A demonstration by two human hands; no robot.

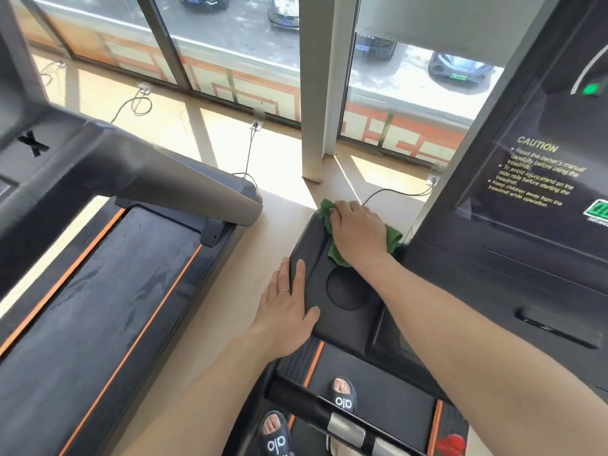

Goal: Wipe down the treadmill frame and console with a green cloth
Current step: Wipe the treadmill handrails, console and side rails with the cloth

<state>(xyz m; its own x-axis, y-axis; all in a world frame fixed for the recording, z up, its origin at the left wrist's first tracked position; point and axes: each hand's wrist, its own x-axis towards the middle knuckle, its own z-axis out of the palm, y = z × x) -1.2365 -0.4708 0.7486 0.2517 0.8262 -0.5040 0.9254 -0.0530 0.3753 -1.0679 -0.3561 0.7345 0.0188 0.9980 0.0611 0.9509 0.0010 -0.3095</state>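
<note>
The black treadmill console (pixel 543 192) rises at the right, with yellow caution text and a lit green display. Its left wing is a black tray (pixel 316 245) with a round cup recess (pixel 345 289). My right hand (pixel 357 230) presses a crumpled green cloth (pixel 393 236) onto the far end of that tray; cloth shows at both sides of the hand. My left hand (pixel 289 311) lies flat with straight fingers over the tray's left edge, a ring on one finger.
A second treadmill (pixel 108 284) with orange belt stripes and a grey handrail (pixel 197 185) stands at the left. Wooden floor runs between them. Power cables (pixel 250 153) lie near the glass wall. My sandalled feet (pixel 342 394) stand on this treadmill's deck.
</note>
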